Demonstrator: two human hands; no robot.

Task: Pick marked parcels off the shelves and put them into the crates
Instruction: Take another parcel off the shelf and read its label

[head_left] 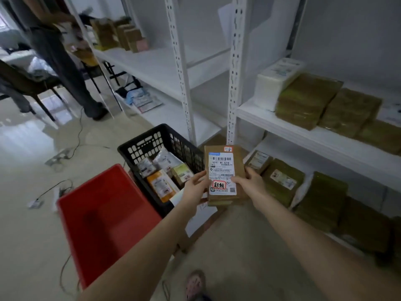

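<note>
Parcel upright lengthwise, label facing up, both hands gripping.

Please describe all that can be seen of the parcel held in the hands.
The parcel is a flat brown cardboard box, held upright, label facing the camera. The white label bears barcodes and a red-framed stamp; a small red-edged sticker sits at its top. The left hand and right hand grip its sides, beside the black crate.

Dark chair, cables on pale floor, bystander's grey trouser legs
</note>
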